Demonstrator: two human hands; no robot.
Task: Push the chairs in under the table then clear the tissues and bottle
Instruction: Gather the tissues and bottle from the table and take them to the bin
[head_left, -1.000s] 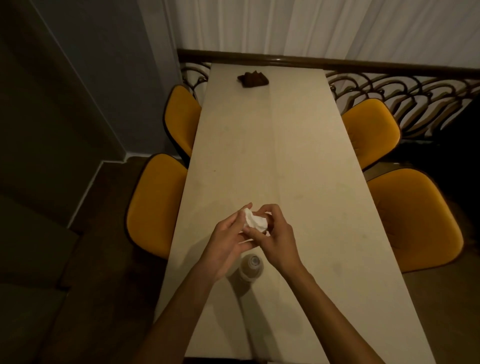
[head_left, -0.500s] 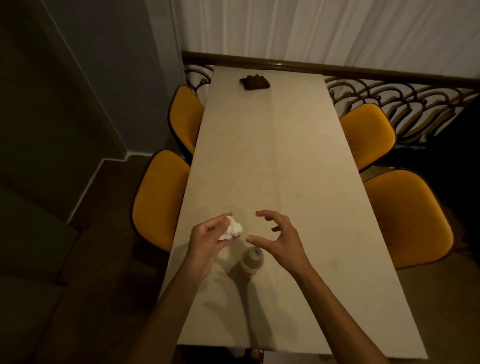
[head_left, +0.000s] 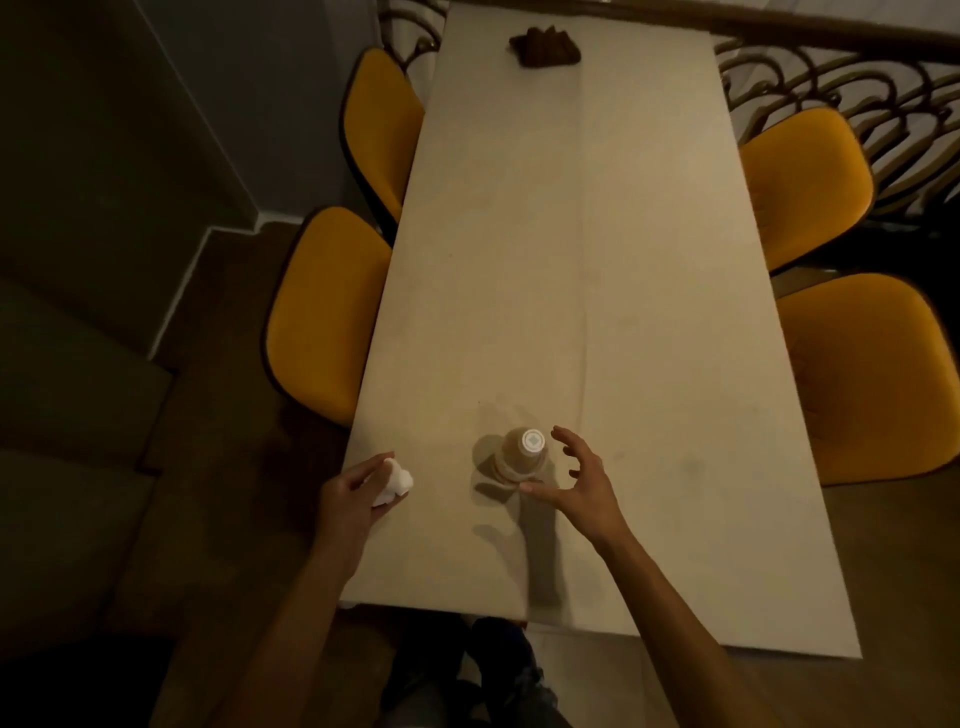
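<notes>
Two hands are seen near the table's (head_left: 597, 291) near edge: tissues (head_left: 396, 483) are pinched in the left hand (head_left: 353, 493), while the upright bottle (head_left: 521, 457) is flanked, untouched, just left of the right hand's (head_left: 576, 488) spread, curved fingers (head_left: 566, 441).

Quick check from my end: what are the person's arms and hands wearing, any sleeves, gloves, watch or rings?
Both forearms are bare with no sleeves in view. The left hand and right hand have no gloves; no watch, band or ring shows in this dim view.
</notes>
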